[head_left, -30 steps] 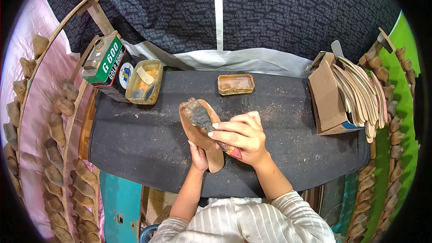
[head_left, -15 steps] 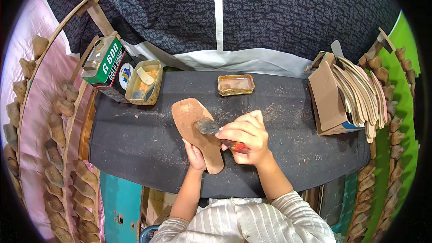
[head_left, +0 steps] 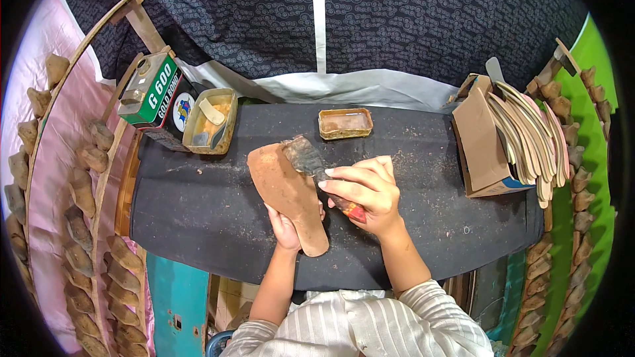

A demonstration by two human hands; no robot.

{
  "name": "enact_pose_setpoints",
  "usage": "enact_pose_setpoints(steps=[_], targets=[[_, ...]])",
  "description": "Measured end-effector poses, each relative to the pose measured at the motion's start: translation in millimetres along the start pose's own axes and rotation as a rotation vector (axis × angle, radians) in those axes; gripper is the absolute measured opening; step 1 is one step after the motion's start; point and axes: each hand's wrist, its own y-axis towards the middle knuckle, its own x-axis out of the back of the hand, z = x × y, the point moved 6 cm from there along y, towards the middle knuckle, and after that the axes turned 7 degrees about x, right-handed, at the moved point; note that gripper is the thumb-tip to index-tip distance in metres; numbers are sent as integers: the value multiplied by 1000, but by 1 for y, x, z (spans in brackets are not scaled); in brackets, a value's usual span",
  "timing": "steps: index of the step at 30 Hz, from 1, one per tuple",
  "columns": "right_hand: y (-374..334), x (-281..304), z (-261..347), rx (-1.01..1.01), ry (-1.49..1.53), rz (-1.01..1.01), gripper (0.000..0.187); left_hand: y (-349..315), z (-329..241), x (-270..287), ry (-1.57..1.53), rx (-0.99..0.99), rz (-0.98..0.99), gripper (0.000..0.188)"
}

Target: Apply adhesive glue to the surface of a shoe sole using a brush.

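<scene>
Plainly, the green can bears white lettering; hands hold sole and brush.

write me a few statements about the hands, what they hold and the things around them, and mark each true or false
1. The left hand holds a brown sole. True.
2. The right hand is empty. False: the right hand grips a brush.
3. The cardboard box is crammed with flat pieces. True.
4. The can is on the right, next to the box. False: the can is on the left, next to a tub.
5. The small tray lies between the sole and the person's body. False: the tray lies beyond the sole.
</scene>
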Motion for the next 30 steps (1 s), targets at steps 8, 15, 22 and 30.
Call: enact_pose_setpoints(steps=[8, 15, 22, 30], targets=[[-1, 0, 1, 1, -6, 100, 26, 3, -3, 0, -149, -4, 114, 82], [1, -7, 5, 55, 21, 144, 27, 7, -5, -1, -522, -40, 74, 74], [2, 7, 11, 90, 128, 99, 28, 28, -30, -8, 20, -103, -49, 63], [3, 9, 7, 55, 11, 165, 26, 51, -24, -9, 60, -27, -9, 65]])
